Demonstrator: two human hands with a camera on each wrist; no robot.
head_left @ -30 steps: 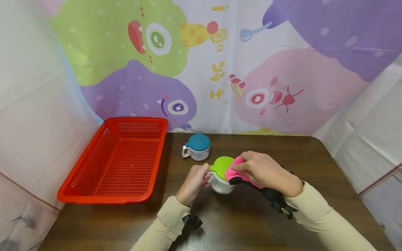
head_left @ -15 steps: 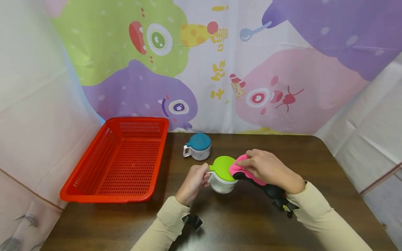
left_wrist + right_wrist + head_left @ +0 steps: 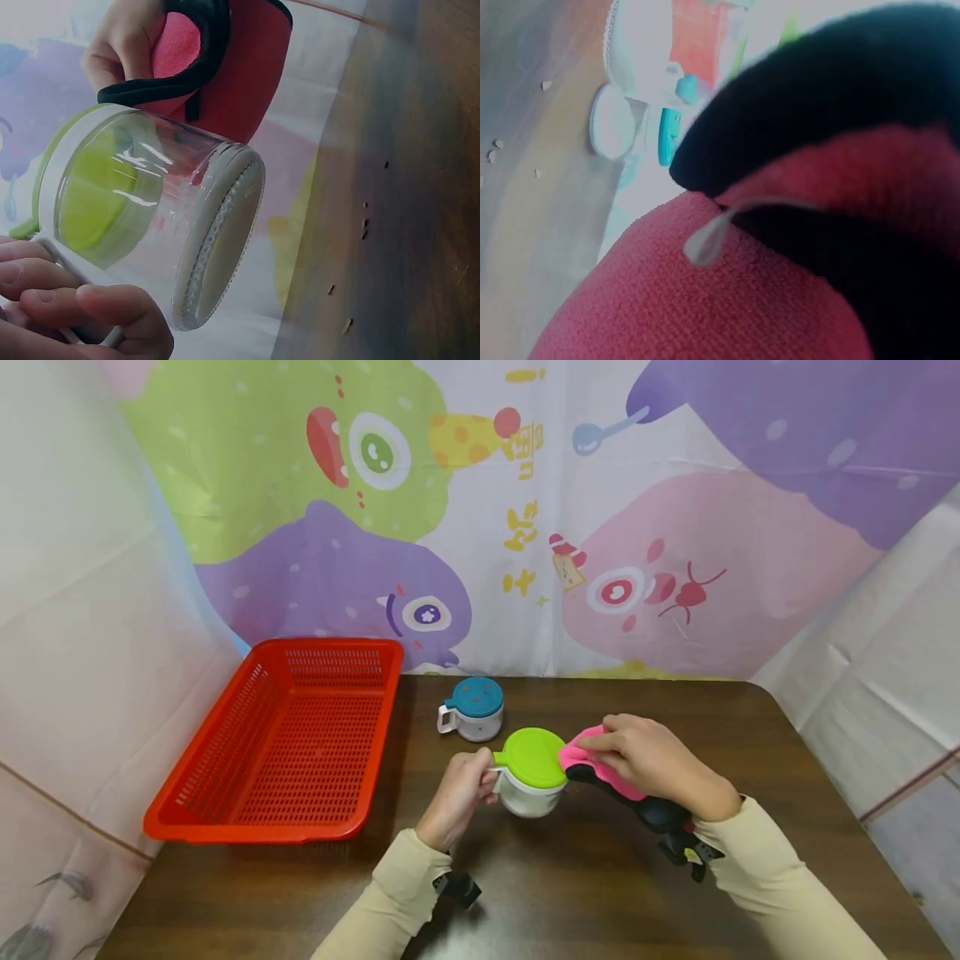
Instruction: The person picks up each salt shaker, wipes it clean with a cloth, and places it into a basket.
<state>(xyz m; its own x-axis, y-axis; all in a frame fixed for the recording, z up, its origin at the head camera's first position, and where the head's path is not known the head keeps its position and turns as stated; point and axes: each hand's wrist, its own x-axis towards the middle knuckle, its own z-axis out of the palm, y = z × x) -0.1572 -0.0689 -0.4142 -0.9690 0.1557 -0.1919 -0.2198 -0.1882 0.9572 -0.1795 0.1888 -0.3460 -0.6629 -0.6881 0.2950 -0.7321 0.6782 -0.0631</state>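
Far edge: the brown wooden table (image 3: 750, 735) meets a cartoon-printed curtain (image 3: 510, 643) here; its far-right corner is rounded.
Left edge: a red plastic basket (image 3: 247, 834) with slotted walls lies along this side, its back end close to the far edge.
Blue-lidded mug (image 3: 478, 708): stands near the far edge, right of the basket and apart from it, handle pointing left.
Room: bare wood runs from the right hand (image 3: 651, 762) to the far-right corner and right edge; another stretch lies between the two forearms, toward the near edge.
Small bits (image 3: 365, 223): scattered on the wood in the left wrist view.
Left hand (image 3: 456, 795): fingers curled tightly round the handle of the green-lidded mug (image 3: 529, 779).
Right hand: thumb and fingers closed on a pink cloth (image 3: 603, 768) with black edging, part of it hanging below the fingers.
Cloth and lid: the cloth is at the lid's right edge; how firmly it presses cannot be told.
Green-lidded mug: held over the middle of the table, between the hands and nearer than the blue-lidded one; lid on, walls clear and glossy, pale base with a beaded rim, underside showing in the left wrist view.
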